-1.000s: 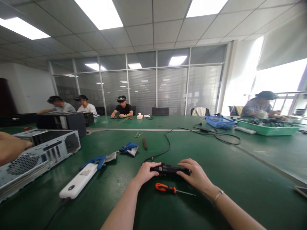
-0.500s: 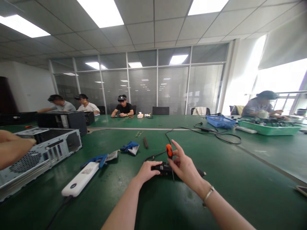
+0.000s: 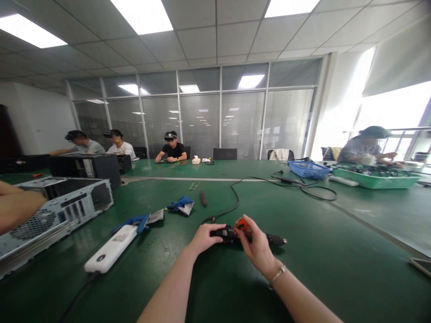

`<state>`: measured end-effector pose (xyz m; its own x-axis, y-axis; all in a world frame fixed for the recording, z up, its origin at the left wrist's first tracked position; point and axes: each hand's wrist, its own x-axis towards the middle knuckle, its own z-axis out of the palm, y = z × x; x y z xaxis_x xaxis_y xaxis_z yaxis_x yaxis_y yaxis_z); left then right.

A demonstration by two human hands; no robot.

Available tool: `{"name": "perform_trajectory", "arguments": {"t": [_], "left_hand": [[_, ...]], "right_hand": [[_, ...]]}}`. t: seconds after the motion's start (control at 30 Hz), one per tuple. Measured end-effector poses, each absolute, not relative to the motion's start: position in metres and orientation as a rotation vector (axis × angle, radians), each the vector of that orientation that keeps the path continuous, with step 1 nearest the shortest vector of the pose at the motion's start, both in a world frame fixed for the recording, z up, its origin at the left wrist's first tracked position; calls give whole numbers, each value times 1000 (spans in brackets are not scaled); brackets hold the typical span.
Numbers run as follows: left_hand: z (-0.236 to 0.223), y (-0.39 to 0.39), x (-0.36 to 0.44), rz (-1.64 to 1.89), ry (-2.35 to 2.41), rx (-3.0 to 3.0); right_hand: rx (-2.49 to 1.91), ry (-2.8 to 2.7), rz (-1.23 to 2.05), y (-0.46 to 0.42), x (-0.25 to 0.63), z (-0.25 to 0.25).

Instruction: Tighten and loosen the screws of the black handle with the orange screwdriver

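A black corded power tool [image 3: 276, 240], seemingly an electric screwdriver, lies across the green table in front of me, its metal tip to the right. My left hand [image 3: 206, 238] is closed around its left end, near where the cable leaves. Over the tool's middle, my right hand [image 3: 257, 244] grips a screwdriver [image 3: 241, 224] by its orange and black handle. The handle's end faces me, and the shaft is hidden behind the tool or my fingers.
Left stand an open metal computer case [image 3: 77, 206] and a white power strip [image 3: 112, 249] beside blue-grey gloves [image 3: 182, 205]. A dark bar [image 3: 203, 198] lies ahead. A blue basket [image 3: 309, 170] and green basket [image 3: 380, 178] sit right. A co-worker's arm [image 3: 20, 206] reaches in at left.
My right hand has lowered onto the tool and curled its fingers tighter, and the screwdriver has dropped from upright to tilted. My left hand stays on the tool.
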<state>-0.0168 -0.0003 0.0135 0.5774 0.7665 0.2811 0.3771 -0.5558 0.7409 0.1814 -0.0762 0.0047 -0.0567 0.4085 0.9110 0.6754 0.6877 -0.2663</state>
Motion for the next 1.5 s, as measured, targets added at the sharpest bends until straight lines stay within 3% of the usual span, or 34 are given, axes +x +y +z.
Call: {"name": "perform_trajectory", "arguments": {"t": [0.43, 1.5], "left_hand": [[18, -4, -16, 778, 918, 2185], [26, -10, -16, 768, 918, 2206]], "right_hand": [[-822, -1911, -479, -84, 172, 22], [-881, -1881, -422, -96, 162, 29]]}}
